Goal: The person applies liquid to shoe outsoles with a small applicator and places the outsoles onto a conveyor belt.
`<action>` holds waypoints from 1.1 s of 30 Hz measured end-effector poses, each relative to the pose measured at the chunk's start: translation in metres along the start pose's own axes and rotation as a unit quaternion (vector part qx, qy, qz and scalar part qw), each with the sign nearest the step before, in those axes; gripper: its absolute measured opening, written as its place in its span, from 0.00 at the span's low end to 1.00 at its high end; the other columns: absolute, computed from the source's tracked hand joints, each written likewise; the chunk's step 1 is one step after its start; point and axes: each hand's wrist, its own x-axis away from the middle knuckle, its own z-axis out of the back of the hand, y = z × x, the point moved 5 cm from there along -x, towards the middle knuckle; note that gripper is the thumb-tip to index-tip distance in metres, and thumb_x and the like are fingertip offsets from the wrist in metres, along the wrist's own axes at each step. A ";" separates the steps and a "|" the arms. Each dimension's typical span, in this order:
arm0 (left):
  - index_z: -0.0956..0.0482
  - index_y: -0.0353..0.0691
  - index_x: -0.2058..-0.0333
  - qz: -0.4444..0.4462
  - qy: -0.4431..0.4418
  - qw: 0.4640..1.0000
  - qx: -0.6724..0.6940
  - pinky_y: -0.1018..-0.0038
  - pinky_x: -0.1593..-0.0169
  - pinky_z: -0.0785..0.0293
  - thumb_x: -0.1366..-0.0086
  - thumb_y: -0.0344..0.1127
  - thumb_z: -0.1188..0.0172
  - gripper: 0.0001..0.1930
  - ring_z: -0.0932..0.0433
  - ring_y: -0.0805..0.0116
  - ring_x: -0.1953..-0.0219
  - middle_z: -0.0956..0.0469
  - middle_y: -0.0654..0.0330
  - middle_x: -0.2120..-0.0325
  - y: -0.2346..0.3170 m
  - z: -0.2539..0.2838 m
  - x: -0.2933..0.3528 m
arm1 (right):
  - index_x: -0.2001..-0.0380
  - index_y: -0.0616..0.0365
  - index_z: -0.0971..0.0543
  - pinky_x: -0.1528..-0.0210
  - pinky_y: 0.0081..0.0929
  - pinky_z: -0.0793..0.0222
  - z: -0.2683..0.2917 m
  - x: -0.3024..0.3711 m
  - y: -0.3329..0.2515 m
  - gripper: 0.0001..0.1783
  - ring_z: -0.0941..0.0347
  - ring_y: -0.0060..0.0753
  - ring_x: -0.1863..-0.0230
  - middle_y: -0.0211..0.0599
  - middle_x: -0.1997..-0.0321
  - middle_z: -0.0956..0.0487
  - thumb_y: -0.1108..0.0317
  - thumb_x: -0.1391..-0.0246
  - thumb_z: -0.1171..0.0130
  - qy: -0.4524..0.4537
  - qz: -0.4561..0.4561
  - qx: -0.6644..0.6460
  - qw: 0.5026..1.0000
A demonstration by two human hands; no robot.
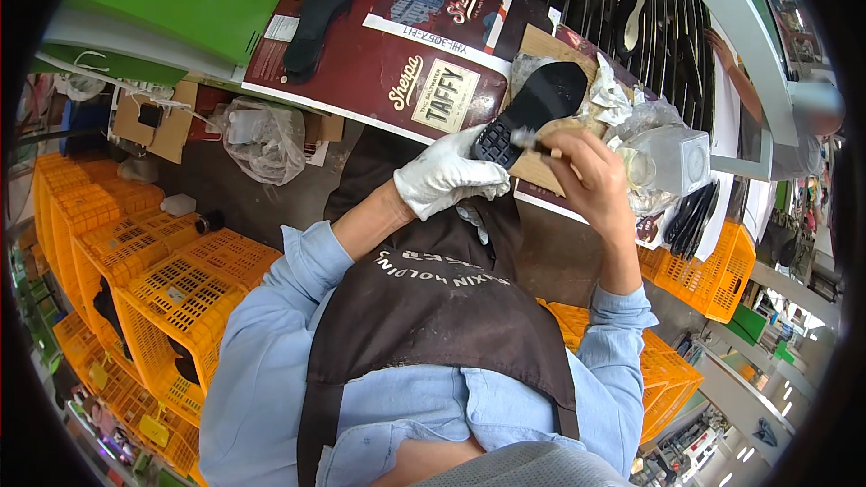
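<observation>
My left hand, in a white glove, grips a black shoe sole by its heel end. The sole tilts up over the table edge, and a grid of square hollows shows at its heel. My bare right hand pinches a small brush with a pale, tufted tip at the heel grid; its handle is mostly hidden by my fingers. Another black sole lies flat on the dark red printed cardboard to the left.
A clear plastic tub, crumpled white tissue and plastic film crowd the right of the table. Beyond is a rack of metal rods bearing soles. Orange crates stand at my left, another crate at right. Someone's arm shows far right.
</observation>
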 end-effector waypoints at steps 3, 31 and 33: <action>0.37 0.32 0.43 -0.008 -0.025 1.000 -0.009 0.77 0.59 0.22 0.41 0.28 0.37 0.28 0.21 0.70 0.65 0.25 0.55 0.58 -0.004 0.004 -0.002 | 0.65 0.63 0.23 0.70 0.21 0.30 0.004 0.000 0.002 0.13 0.26 0.27 0.72 0.36 0.65 0.21 0.83 0.56 0.37 -0.116 -0.080 -0.132 0.981; 0.40 0.30 0.41 0.011 -0.108 0.921 0.375 0.60 0.38 0.40 0.30 0.60 0.71 0.37 0.32 0.55 0.45 0.31 0.46 0.48 -0.019 -0.013 -0.024 | 0.64 0.62 0.24 0.69 0.31 0.25 -0.017 0.025 -0.026 0.17 0.22 0.40 0.68 0.39 0.67 0.22 0.80 0.61 0.33 0.009 0.034 0.020 0.999; 0.47 0.28 0.37 0.013 -0.336 0.837 0.431 0.58 0.34 0.47 0.31 0.63 0.71 0.40 0.37 0.55 0.40 0.36 0.45 0.43 -0.028 -0.003 -0.029 | 0.64 0.63 0.24 0.69 0.30 0.25 -0.020 0.028 -0.038 0.17 0.22 0.39 0.69 0.40 0.67 0.22 0.80 0.61 0.33 -0.010 0.041 -0.049 0.998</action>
